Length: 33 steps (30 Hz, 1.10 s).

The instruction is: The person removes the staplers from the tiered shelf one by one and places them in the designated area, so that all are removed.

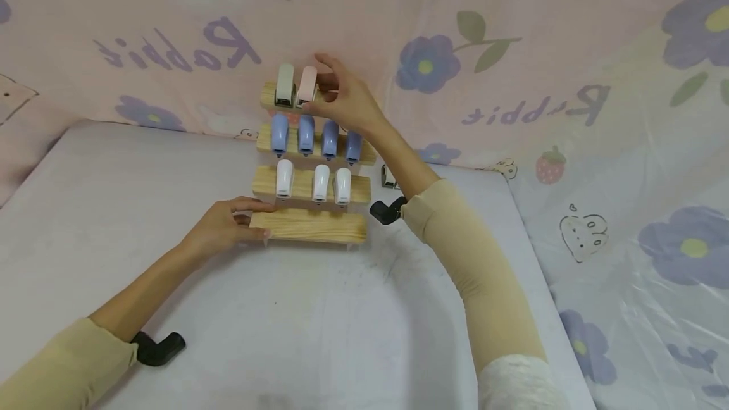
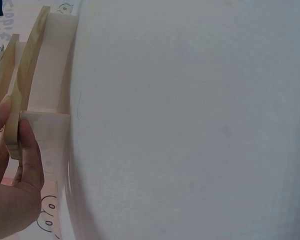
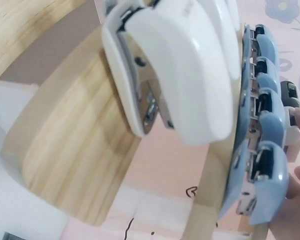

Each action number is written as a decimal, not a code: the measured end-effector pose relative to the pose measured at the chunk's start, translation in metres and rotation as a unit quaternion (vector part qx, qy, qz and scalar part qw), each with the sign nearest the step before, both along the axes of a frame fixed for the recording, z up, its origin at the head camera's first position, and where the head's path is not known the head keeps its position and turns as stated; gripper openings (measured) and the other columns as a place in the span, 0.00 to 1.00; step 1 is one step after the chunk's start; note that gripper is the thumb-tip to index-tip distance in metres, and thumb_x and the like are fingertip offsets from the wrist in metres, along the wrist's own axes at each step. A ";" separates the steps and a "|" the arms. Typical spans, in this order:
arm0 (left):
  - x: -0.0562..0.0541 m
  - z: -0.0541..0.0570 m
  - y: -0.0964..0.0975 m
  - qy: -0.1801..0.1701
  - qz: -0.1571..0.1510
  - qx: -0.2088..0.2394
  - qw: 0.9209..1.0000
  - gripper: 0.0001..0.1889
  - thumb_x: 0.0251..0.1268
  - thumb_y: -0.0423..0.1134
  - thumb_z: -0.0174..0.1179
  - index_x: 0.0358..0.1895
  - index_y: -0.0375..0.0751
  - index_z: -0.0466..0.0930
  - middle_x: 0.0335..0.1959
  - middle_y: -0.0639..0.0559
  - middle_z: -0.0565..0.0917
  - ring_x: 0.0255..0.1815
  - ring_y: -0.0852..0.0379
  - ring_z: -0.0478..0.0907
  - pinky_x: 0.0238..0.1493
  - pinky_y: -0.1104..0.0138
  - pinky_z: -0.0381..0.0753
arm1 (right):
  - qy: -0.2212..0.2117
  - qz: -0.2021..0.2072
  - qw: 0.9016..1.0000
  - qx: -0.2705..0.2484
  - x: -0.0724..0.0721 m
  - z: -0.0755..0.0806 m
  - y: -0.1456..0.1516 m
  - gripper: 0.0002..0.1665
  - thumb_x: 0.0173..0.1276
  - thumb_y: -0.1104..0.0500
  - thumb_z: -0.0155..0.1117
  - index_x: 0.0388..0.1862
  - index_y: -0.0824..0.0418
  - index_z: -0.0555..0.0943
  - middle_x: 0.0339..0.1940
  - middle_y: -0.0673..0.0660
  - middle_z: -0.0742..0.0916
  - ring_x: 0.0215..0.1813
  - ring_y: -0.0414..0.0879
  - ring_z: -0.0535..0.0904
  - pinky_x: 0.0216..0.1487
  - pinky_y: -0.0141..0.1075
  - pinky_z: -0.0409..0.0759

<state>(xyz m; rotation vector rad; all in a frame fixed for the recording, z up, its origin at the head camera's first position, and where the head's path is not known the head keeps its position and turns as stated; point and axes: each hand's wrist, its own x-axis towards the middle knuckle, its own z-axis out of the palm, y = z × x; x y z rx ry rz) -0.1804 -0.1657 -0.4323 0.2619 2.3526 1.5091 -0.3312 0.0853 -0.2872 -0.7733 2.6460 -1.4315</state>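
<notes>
With 12 o'clock pointing straight away from me in the head view, my right hand [image 1: 354,103] had the pink stapler [image 1: 308,83] at its 9 o'clock, at the farthest board [image 1: 267,95]. My thumb met its near end and my bent fingers its right side, so they stood about one stapler apart; the topmost finger stretched out toward 10 o'clock. I couldn't tell whether the stapler's weight was fully on the wood. Its long axis ran nearly 12 to 6, tipped slightly toward 1, so my grip came from the side. The grey-green stapler [image 1: 285,83] stood just beside it at 9, and four blue staplers [image 1: 306,133] lined the next board [image 1: 264,141], toward 6. My left hand [image 1: 218,228], much farther from the pink one, was down at 7 o'clock, pinching the left end of the nearest board [image 1: 319,226]. Another stapler [image 1: 388,176] lay at 5 o'clock from my right hand, partly hidden by my forearm.
</notes>
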 end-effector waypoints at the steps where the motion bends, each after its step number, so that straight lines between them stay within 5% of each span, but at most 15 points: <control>1: 0.000 0.000 0.000 0.001 0.000 -0.001 1.000 0.29 0.55 0.44 0.75 0.63 0.44 0.80 0.73 0.40 0.65 0.59 0.38 0.74 0.57 0.52 0.73 | 0.002 -0.002 1.000 0.000 0.000 -0.001 -0.001 0.53 0.57 0.57 0.79 0.78 0.52 0.60 0.64 0.56 0.80 0.61 0.41 0.77 0.59 0.30 0.74; 15: -0.001 0.001 0.005 0.006 -0.004 0.004 1.000 0.29 0.56 0.43 0.74 0.63 0.42 0.80 0.72 0.39 0.66 0.56 0.42 0.76 0.52 0.59 0.76 | 0.013 -0.005 1.000 -0.011 -0.001 0.000 0.002 0.46 0.58 0.58 0.78 0.74 0.58 0.68 0.63 0.55 0.81 0.59 0.43 0.78 0.59 0.31 0.75; 22: -0.003 0.000 0.003 0.008 -0.003 -0.002 1.000 0.30 0.55 0.45 0.75 0.62 0.43 0.80 0.72 0.39 0.67 0.58 0.39 0.75 0.55 0.55 0.75 | -0.010 0.007 1.000 -0.019 0.002 0.004 0.013 0.47 0.58 0.60 0.77 0.75 0.55 0.67 0.64 0.56 0.80 0.61 0.45 0.78 0.60 0.32 0.75; 33: -0.002 0.000 0.002 -0.001 0.002 -0.018 1.000 0.31 0.54 0.48 0.75 0.63 0.45 0.80 0.73 0.40 0.65 0.61 0.37 0.74 0.56 0.54 0.74 | -0.026 0.021 0.999 -0.018 0.028 0.024 0.043 0.43 0.63 0.65 0.71 0.76 0.61 0.65 0.65 0.62 0.79 0.64 0.50 0.76 0.66 0.39 0.71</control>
